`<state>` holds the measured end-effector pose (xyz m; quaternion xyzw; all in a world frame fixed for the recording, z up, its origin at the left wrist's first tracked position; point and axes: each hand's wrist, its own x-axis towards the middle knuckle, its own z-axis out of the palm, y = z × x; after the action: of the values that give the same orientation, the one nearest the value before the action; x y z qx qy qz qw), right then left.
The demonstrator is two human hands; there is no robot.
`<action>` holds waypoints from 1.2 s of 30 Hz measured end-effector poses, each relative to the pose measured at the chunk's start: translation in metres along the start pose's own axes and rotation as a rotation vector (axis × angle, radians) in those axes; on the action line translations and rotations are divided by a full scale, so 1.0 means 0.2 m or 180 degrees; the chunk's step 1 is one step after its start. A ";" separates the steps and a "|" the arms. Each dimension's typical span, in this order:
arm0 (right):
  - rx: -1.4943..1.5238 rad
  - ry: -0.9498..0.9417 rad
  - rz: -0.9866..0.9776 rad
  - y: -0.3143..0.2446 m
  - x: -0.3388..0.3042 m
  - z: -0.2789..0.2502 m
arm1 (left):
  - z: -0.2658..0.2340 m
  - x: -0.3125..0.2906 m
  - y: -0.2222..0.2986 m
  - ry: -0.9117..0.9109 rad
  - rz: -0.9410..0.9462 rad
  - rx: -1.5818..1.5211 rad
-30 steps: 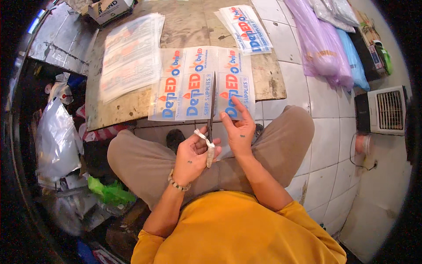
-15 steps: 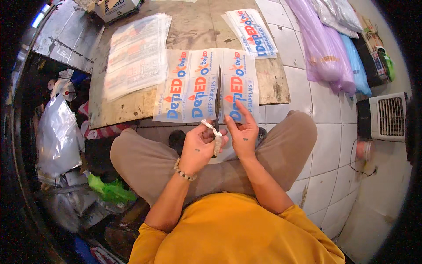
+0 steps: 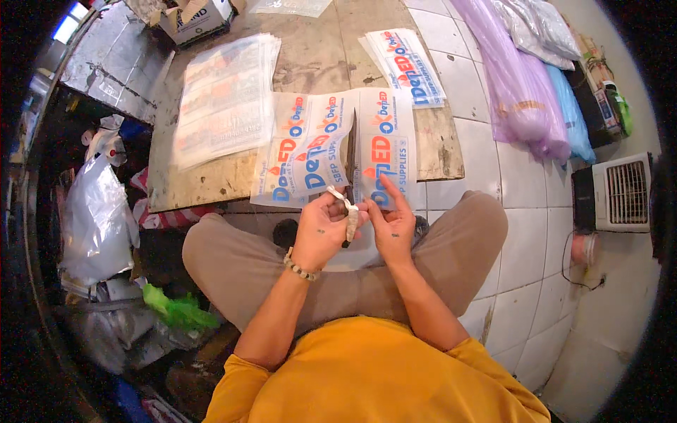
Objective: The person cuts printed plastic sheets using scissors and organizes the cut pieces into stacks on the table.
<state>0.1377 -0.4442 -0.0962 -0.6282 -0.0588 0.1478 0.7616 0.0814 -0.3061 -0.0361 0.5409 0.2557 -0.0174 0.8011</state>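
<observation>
My left hand point(image 3: 321, 229) is closed round the scissors point(image 3: 350, 169), whose handles are wrapped in whitish material. Their long dark blades point away from me. They lie along a gap in a translucent printed plastic sheet point(image 3: 289, 141) with blue and orange lettering, which hangs slightly over the table's near edge. Left of the blades the sheet buckles upward. My right hand point(image 3: 391, 222) pinches the near edge of the sheet's right part, its forefinger stretched along the print. A stack of similar sheets point(image 3: 226, 106) lies at the left, and narrower printed strips point(image 3: 409, 67) at the far right.
A worn wooden table point(image 3: 441, 148) stands before my crossed legs. An opened cardboard box point(image 3: 194, 17) sits at the far left. Purple plastic rolls point(image 3: 522, 99) and a white appliance with a grille point(image 3: 613, 194) are at the right. Clear plastic bags point(image 3: 95, 229) crowd the left.
The sheet's left part has buckled up beside the blades, bending its print. Both hands keep nearly the same places and grips. The whole view has shifted slightly.
</observation>
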 end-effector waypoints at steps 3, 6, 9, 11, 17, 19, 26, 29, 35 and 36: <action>0.0082 0.0031 -0.0098 0.03 0.00 -0.01 | 0.01 0.03 0.00 0.0082 0.0067 0.0030; -0.0330 0.0041 -0.0212 0.04 0.00 -0.02 | -0.01 0.10 0.04 -0.0046 0.0123 0.0041; -0.0218 0.0048 -0.0303 0.03 0.01 -0.01 | 0.02 0.12 0.08 -0.0019 0.0201 0.0017; -0.0412 0.0040 -0.0208 -0.01 0.00 -0.01 | 0.02 0.14 0.08 -0.0050 0.0183 0.0090; -0.0080 0.0053 -0.0145 0.02 -0.01 -0.01 | 0.01 0.27 0.11 -0.0206 0.0164 0.0053; -0.0134 0.0071 -0.0214 0.04 0.00 -0.02 | 0.01 0.32 0.15 -0.0187 0.0160 0.0111; 0.0050 0.0103 -0.0105 0.02 0.00 -0.03 | -0.01 0.46 0.18 -0.0307 0.0089 0.0099; -0.0006 0.0111 -0.0154 0.03 -0.01 -0.03 | -0.01 0.42 0.18 -0.0286 0.0053 0.0479; 0.0190 0.0378 -0.0279 0.01 -0.02 -0.03 | -0.10 0.08 0.21 -0.0573 -0.0193 0.0746; 0.0198 0.0368 -0.0274 -0.01 -0.01 -0.04 | -0.10 -0.01 0.24 -0.0764 -0.0428 0.0693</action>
<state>0.1374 -0.4523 -0.0961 -0.6087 -0.0370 0.0801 0.7885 0.0867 -0.2696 0.0014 0.6002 0.1905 -0.1630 0.7595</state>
